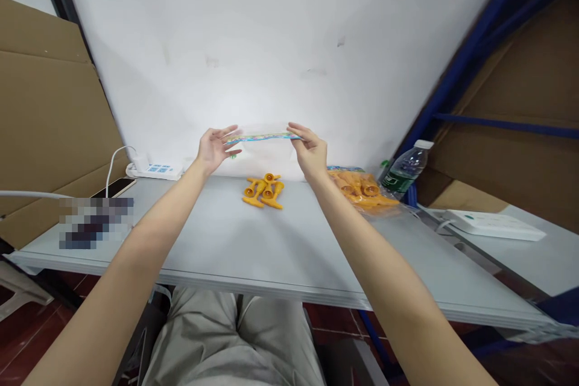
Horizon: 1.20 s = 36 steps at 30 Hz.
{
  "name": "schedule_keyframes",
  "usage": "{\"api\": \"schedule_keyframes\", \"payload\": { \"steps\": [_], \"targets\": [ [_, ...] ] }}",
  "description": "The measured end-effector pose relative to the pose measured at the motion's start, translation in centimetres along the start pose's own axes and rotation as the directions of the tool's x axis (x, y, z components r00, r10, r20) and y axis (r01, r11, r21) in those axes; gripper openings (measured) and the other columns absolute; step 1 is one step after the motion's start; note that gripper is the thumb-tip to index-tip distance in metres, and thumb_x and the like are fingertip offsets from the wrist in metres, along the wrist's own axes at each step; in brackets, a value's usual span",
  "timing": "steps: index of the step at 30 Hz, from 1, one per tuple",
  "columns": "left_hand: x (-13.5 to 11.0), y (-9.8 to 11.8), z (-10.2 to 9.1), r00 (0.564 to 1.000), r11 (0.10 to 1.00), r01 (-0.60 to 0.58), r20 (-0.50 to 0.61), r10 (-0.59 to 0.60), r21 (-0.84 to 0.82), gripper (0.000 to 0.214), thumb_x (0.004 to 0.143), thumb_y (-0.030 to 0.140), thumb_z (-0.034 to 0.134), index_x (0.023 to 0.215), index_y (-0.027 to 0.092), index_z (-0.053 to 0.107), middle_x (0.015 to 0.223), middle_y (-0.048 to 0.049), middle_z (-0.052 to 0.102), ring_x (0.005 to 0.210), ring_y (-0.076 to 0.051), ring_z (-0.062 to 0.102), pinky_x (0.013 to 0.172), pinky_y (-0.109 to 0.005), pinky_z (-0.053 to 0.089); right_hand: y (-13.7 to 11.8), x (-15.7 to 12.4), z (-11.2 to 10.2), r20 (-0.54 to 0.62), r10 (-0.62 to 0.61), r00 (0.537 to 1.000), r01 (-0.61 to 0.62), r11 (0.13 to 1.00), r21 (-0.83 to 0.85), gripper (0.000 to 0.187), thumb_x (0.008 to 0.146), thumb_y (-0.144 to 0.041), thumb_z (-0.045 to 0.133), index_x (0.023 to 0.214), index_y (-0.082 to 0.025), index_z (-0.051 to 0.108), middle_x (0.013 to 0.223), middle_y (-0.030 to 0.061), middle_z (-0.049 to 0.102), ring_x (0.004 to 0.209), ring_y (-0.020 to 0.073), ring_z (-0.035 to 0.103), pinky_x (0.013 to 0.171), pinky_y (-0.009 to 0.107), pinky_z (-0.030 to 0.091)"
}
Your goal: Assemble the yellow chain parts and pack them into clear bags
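A clear plastic bag (pixel 265 137) with a colourful printed strip is stretched level between my two hands, above the back of the table. The bag's left end is held by my left hand (pixel 214 149), its thumb and fingertips spread around the edge. At the other end, my right hand (pixel 313 151) grips the bag between thumb and fingers. Below it, several orange-yellow plastic pieces (pixel 263 190) with round cups and crossbar ends lie in a small pile on the grey table (pixel 253 247). The bag's clear lower part is hard to make out against the white wall.
Right of my right hand lies a filled clear bag of orange pieces (pixel 362 190), beside a plastic bottle (pixel 404 170). A white power strip (pixel 158 171) and a phone (pixel 115 187) are at the left. Cardboard (pixel 40 108) stands at the left side; a white box (pixel 495 225) sits far right.
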State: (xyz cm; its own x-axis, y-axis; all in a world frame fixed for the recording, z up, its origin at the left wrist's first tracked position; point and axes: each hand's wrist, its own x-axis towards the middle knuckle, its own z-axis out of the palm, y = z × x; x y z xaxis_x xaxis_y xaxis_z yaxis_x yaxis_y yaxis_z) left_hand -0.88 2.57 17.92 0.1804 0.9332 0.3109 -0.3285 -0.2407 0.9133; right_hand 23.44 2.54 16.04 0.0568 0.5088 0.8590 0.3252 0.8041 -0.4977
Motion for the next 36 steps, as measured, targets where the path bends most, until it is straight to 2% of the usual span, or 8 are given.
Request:
{"api": "schedule_keyframes", "payload": {
  "steps": [8,15,18,21,24,26,31,36],
  "targets": [
    [-0.8,0.0,-5.5,0.97,0.977,0.161,-0.204,-0.131,0.138,0.069,0.075,0.019,0.072,0.137,0.023,0.043,0.095,-0.0057,0.071,0.066,-0.01,0.066,0.057,-0.019,0.051,-1.5,-5.0,2.8,0.373,-0.163,0.913,0.207,0.975,-0.081,0.032,0.087,-0.025,0.054,0.114,-0.03,0.07,0.131,0.0037,0.062,0.129,0.0222,0.052,0.115,0.051,0.027],
    [-2.2,-1.9,-10.5,0.914,0.871,0.098,-0.39,0.112,0.482,0.049,0.073,0.018,0.063,0.121,0.017,0.058,0.079,-0.0018,0.068,0.05,-0.008,0.058,0.048,-0.019,0.043,1.0,-8.9,7.3,0.606,-0.159,0.779,0.268,0.959,-0.093,0.039,0.086,-0.014,0.049,0.118,-0.026,0.068,0.132,0.0092,0.062,0.125,0.0211,0.056,0.114,0.056,0.028],
    [-3.1,-2.9,-11.7,0.864,0.687,0.089,-0.398,0.307,0.721,0.042,0.079,0.02,0.053,0.121,0.017,0.06,0.098,-0.0075,0.068,0.071,-0.015,0.067,0.067,-0.03,0.054,1.2,-9.6,9.5,0.638,-0.154,0.755,0.282,0.954,-0.103,0.042,0.088,-0.011,0.045,0.122,-0.026,0.065,0.138,0.0099,0.056,0.131,0.0216,0.05,0.114,0.059,0.024],
    [-5.0,-3.9,-12.3,0.833,0.349,0.023,-0.212,0.511,0.937,0.049,0.081,0.018,0.049,0.129,0.019,0.055,0.135,-0.0135,0.054,0.122,-0.026,0.054,0.104,-0.042,0.042,1.3,-9.9,11.5,0.63,-0.143,0.764,0.282,0.951,-0.126,0.045,0.088,-0.008,0.044,0.125,-0.024,0.063,0.142,0.0119,0.052,0.137,0.0233,0.042,0.114,0.061,0.02],
    [-7.9,-5.3,-12.2,0.902,-0.004,-0.17,0.157,0.403,0.986,0.06,0.082,0.022,0.049,0.141,0.02,0.044,0.156,-0.0118,0.031,0.145,-0.03,0.025,0.117,-0.05,0.021,1.5,-10.0,12.7,0.596,-0.125,0.793,0.276,0.947,-0.168,0.049,0.087,-0.005,0.042,0.129,-0.022,0.06,0.145,0.0137,0.048,0.14,0.0245,0.036,0.114,0.063,0.017],
    [-9.5,-6.6,-12.0,0.897,-0.158,-0.329,0.36,0.255,0.931,0.067,0.082,0.023,0.049,0.147,0.02,0.035,0.158,-0.0111,0.026,0.148,-0.029,0.017,0.118,-0.052,0.014,1.5,-9.9,13.3,0.597,-0.138,0.791,0.298,0.938,-0.178,0.05,0.087,-0.004,0.041,0.131,-0.022,0.058,0.146,0.0143,0.046,0.141,0.0245,0.034,0.114,0.063,0.016],
    [-9.3,-8.7,-12.2,0.875,-0.316,-0.298,0.39,0.286,0.901,0.063,0.087,0.007,0.029,0.149,0.018,0.034,0.155,-0.0102,0.033,0.146,-0.019,0.025,0.12,-0.044,0.015,0.9,-9.6,13.8,0.696,-0.182,0.694,0.383,0.913,-0.143,0.055,0.088,-0.004,0.04,0.139,-0.024,0.05,0.151,0.0122,0.04,0.144,0.0232,0.028,0.115,0.062,0.016],
    [-7.3,-7.9,-15.2,0.945,-0.354,-0.091,0.192,0.263,0.931,0.065,0.085,0.002,0.024,0.146,0.016,0.039,0.155,-0.0092,0.032,0.146,-0.021,0.025,0.12,-0.048,0.016,1.2,-9.6,11.6,0.704,-0.121,0.7,0.365,0.908,-0.207,0.061,0.09,-0.007,0.039,0.148,-0.025,0.036,0.157,0.0117,0.028,0.145,0.0234,0.025,0.113,0.061,0.023]
  ]
}}
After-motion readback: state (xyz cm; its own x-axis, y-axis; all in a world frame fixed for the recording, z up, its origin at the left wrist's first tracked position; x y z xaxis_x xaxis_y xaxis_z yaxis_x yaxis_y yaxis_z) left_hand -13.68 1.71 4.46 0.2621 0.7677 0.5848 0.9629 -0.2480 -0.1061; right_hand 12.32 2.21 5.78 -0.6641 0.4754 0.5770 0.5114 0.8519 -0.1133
